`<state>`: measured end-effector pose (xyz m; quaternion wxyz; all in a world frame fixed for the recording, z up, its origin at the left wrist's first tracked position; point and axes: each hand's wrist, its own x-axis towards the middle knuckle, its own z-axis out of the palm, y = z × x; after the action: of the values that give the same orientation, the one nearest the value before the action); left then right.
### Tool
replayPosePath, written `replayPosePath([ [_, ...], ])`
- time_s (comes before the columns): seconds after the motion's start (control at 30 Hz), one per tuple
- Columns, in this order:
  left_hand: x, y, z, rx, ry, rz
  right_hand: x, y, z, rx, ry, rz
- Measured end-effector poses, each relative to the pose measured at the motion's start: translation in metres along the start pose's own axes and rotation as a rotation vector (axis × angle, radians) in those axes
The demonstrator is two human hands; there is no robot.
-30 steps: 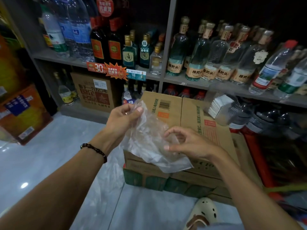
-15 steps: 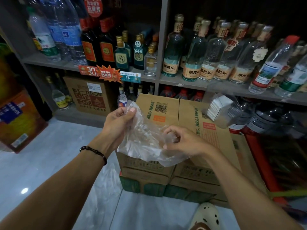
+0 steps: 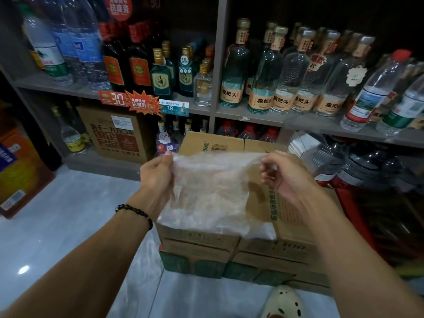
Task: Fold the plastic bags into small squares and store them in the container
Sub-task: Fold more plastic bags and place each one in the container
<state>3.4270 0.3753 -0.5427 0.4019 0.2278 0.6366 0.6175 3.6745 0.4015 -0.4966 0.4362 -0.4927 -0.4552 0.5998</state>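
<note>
Thin, crinkled, clear plastic bag [image 3: 213, 193] held taut by top corners, pinched in left hand [image 3: 157, 173] and right hand [image 3: 283, 175]; judged featherlight, limp, slippery; best gripped at corners.

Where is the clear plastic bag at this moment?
In the head view the plastic bag hangs spread at centre, pinched at its top corners by the left hand and right hand, above the cardboard boxes.

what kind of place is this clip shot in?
Most likely a small shop's drinks aisle. Shelves carry rows of labelled liquor bottles and water bottles, price tags are clipped to the shelf edge, and stacked cardboard cartons sit on the tiled floor.
</note>
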Motion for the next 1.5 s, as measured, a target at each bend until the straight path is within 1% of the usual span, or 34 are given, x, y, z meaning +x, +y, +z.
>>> replayPosePath([
  [0.07,0.003,-0.002,0.003,0.133,0.066,0.054,0.006,0.002,-0.002,-0.011,0.129,-0.015],
  [0.2,0.019,-0.01,0.012,0.273,0.137,0.093,0.023,0.014,0.002,-0.003,0.22,0.036],
  [0.23,0.024,-0.012,0.013,0.315,0.147,0.092,0.028,0.019,0.002,-0.081,0.246,0.037],
  [0.27,0.027,-0.014,0.014,0.376,0.159,0.11,0.029,0.022,0.002,-0.221,0.274,0.022],
  [0.3,0.026,-0.015,0.014,0.478,0.176,0.161,0.028,0.024,0.002,-0.369,0.291,0.007],
  [0.33,0.023,-0.015,0.012,0.594,0.18,0.248,0.025,0.025,0.003,-0.493,0.295,-0.006],
  [0.4,0.01,-0.017,0.002,0.732,0.106,0.501,0.018,0.031,0.0,-0.657,0.275,-0.04],
  [0.43,0.001,-0.018,-0.006,0.771,0.03,0.632,0.013,0.034,-0.002,-0.722,0.273,-0.057],
  [0.47,-0.008,-0.022,-0.015,0.821,-0.083,0.741,0.008,0.035,-0.004,-0.777,0.257,-0.076],
  [0.5,-0.018,-0.026,-0.023,0.892,-0.219,0.819,0.002,0.035,-0.006,-0.819,0.208,-0.093],
  [0.53,-0.026,-0.032,-0.029,0.982,-0.349,0.862,-0.005,0.034,-0.007,-0.849,0.119,-0.096],
  [0.57,-0.032,-0.039,-0.033,1.072,-0.455,0.882,-0.012,0.034,-0.009,-0.887,0.009,-0.074],
  [0.6,-0.036,-0.045,-0.036,1.143,-0.529,0.865,-0.017,0.035,-0.01,-0.945,-0.097,-0.043],
  [0.67,-0.038,-0.055,-0.037,1.238,-0.609,0.765,-0.025,0.038,-0.012,-1.097,-0.228,0.001],
  [0.73,-0.036,-0.062,-0.037,1.387,-0.661,0.743,-0.025,0.043,-0.019,-1.176,-0.225,0.006],
  [0.8,-0.034,-0.066,-0.039,1.518,-0.678,0.783,-0.021,0.046,-0.028,-1.214,-0.129,-0.054],
  [0.87,-0.033,-0.066,-0.04,1.581,-0.681,0.803,-0.019,0.045,-0.036,-1.251,-0.014,-0.128],
  [0.9,-0.033,-0.066,-0.04,1.596,-0.69,0.809,-0.018,0.045,-0.039,-1.264,0.005,-0.16],
  [0.93,-0.033,-0.065,-0.041,1.602,-0.706,0.805,-0.018,0.044,-0.039,-1.261,-0.011,-0.17],
  [1.03,-0.034,-0.06,-0.043,1.543,-0.741,0.801,-0.021,0.038,-0.029,-1.178,-0.137,-0.049],
  [1.1,-0.032,-0.057,-0.048,1.561,-0.746,0.867,-0.02,0.036,-0.011,-1.159,-0.15,-0.084],
  [1.2,-0.027,-0.059,-0.059,1.623,-0.759,0.892,-0.011,0.049,0.034,-1.288,-0.149,-0.272],
  [1.3,-0.024,-0.063,-0.068,1.678,-0.73,0.948,0.002,0.077,0.079,-1.434,-0.267,-0.389],
  [1.4,-0.022,-0.065,-0.072,1.689,-0.713,0.962,0.014,0.096,0.098,-1.515,-0.36,-0.378],
  [1.5,-0.02,-0.068,-0.075,1.675,-0.736,0.997,0.027,0.103,0.084,-1.577,-0.353,-0.29],
])
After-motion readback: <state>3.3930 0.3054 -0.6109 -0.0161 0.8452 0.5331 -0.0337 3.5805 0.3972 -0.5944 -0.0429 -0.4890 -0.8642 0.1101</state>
